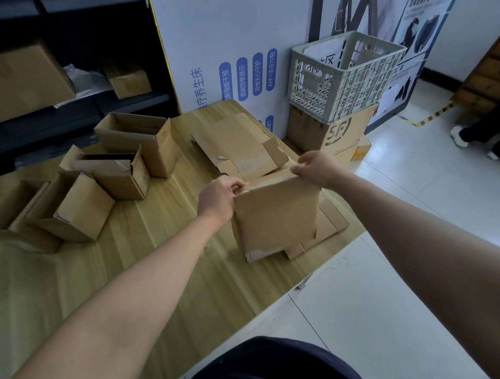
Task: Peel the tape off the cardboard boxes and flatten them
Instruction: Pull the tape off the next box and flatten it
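A brown cardboard box (pixel 277 217) stands tilted on the wooden table (pixel 147 254), near its right edge, on top of flattened cardboard (pixel 327 228). My left hand (pixel 218 198) pinches at the box's top left corner, where a strip of tape seems to lie; the tape itself is hard to make out. My right hand (pixel 317 167) grips the top right corner of the same box. Behind it lies a pile of flattened boxes (pixel 240 143). Several open, unflattened boxes (pixel 101 175) stand in a row on the table's left side.
A grey plastic crate (pixel 344 75) sits on a printed cardboard carton (pixel 333 131) on the floor past the table's far right. Dark shelving (pixel 61 83) with more boxes rises at the back left. A person's legs and shoes (pixel 480 140) show at the far right.
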`<state>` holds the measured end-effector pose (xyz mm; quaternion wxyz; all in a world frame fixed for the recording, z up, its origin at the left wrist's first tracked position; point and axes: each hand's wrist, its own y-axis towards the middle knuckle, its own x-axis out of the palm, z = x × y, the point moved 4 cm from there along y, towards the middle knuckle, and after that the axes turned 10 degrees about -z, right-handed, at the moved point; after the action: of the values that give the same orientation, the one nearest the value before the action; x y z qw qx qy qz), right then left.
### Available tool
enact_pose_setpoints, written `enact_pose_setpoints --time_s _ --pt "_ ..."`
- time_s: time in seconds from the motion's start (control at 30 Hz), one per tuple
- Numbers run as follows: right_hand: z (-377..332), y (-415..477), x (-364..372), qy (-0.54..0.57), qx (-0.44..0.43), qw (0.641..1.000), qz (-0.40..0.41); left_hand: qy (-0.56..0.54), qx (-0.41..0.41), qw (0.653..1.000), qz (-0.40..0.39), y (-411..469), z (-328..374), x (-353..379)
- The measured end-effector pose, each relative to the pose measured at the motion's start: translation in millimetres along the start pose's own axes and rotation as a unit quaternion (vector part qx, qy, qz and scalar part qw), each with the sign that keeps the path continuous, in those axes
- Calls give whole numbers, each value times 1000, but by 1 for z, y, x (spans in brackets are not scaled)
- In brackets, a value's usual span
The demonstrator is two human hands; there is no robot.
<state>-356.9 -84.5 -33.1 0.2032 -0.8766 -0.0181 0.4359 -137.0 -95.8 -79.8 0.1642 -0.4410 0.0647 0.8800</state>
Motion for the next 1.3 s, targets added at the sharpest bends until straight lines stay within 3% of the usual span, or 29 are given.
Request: enact_pose_setpoints --time_s 0.13,0.23,0.33,0.43,0.53,0.67,0.83,0.93,1.3 --pt "-17 1 2 90 15 995 48 -36 -40 997 56 12 -3 -13" --pt "-33 -4 17 191 66 979 -24 -87 -71 992 64 13 -3 -13" --pt "-47 -8 34 223 85 966 -95 -122 -109 986 21 11 -1 -8" --pt "-54 -7 34 188 71 976 -85 -164 -131 977 -44 5 -2 2" --pt "-53 -4 23 41 44 998 -29 -287 -105 945 -116 -1 -1 9" --pt "-51 -1 23 -121 24 992 -5 -127 23 972 -195 -6 11 6" --pt "-50 7 25 -132 10 991 8 125 128 947 -266 -15 33 10" --pt "-48 12 31 -141 1 990 1 152 159 937 -272 -15 40 16" --pt "-48 11 48 -156 -29 987 -5 172 152 921 -316 -18 36 29"
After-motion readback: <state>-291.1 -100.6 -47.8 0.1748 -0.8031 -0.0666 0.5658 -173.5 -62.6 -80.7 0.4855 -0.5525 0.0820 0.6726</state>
